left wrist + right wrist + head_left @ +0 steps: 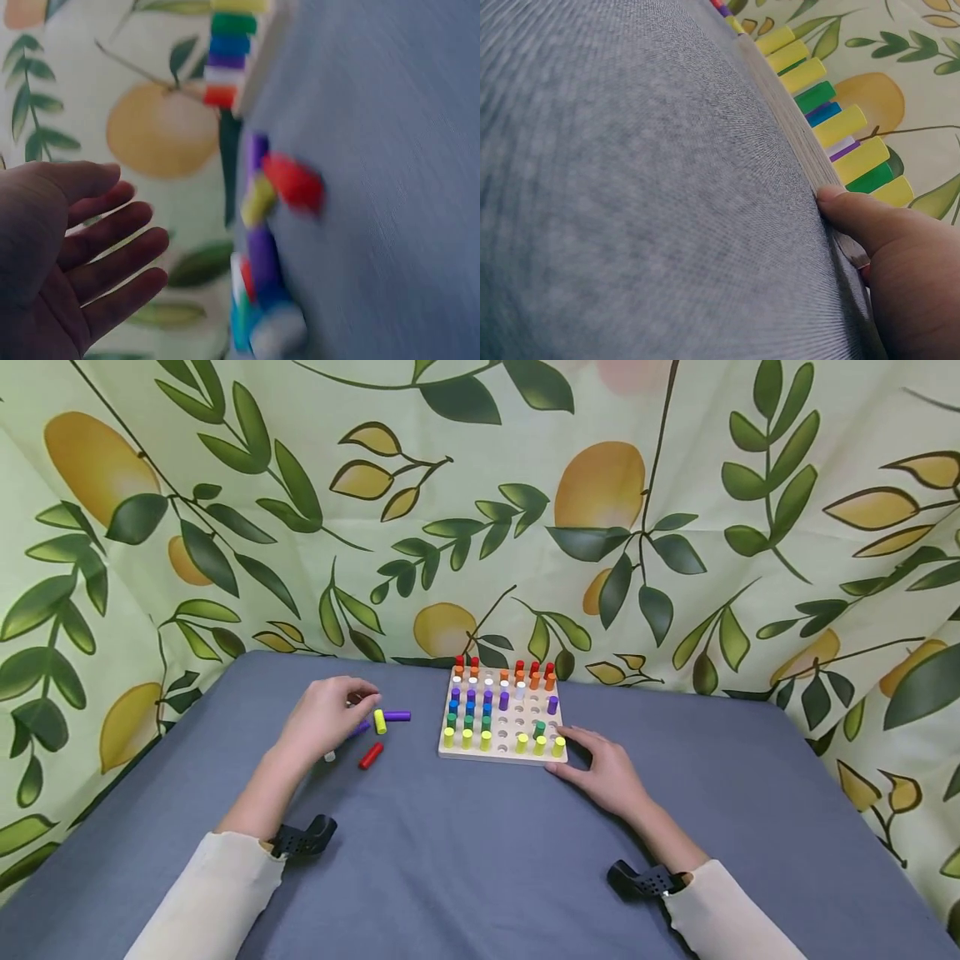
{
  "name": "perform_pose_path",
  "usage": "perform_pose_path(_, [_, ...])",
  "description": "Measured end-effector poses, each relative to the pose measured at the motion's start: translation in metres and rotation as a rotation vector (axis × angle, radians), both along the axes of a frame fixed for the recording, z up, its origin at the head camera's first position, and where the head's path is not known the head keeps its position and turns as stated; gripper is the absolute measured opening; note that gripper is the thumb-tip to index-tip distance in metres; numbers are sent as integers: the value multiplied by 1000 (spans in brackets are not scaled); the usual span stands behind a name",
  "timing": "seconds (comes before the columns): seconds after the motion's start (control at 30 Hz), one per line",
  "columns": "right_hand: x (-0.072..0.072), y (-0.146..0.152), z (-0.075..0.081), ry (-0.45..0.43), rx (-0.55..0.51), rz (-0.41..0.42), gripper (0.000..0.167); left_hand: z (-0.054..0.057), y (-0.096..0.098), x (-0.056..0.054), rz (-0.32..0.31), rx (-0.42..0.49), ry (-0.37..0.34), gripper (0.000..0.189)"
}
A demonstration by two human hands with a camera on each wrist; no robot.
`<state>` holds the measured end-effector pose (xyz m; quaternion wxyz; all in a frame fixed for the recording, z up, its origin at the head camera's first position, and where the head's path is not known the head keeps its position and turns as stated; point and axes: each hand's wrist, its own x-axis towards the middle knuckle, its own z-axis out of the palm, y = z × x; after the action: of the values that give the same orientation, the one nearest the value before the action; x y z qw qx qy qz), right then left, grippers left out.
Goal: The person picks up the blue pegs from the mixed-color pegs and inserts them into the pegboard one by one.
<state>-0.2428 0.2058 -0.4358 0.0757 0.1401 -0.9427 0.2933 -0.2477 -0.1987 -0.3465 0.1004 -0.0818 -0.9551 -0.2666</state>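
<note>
A wooden pegboard (512, 732) stands on the table, with coloured pegs upright in rows and several bare holes right of its middle. My right hand (603, 770) holds the board's near right corner, the thumb (855, 211) against the front edge and fingers at the right side. My left hand (327, 716) is above the loose pegs left of the board. In the left wrist view its fingers (120, 255) are spread and loosely bent, with nothing in them. Beside it lie a yellow peg (380, 722), a red peg (371, 756) and a purple peg (397, 716); the hand partly hides others.
A white peg end (330, 757) shows under the left wrist. Blue-grey cloth (450, 860) covers the table. Behind it hangs a curtain (480, 460) printed with leaves and fruit. Both wrists wear black bands.
</note>
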Motion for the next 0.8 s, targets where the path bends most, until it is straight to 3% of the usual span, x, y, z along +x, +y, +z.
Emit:
perform_pose_path(0.23, [0,3,-1,18,18,-1,65,-15,-40,9,117,3,39,28])
perform_pose_path(0.43, [0,-1,-6,8,11,6,66,-32,-59,10,182,15,2,31])
perform_pose_path(0.6, [0,-2,-6,13,5,6,65,-42,-65,6,192,41,-20,36])
perform_pose_path(0.8, [0,-1,-4,15,22,-4,66,-51,-67,1,190,108,19,35])
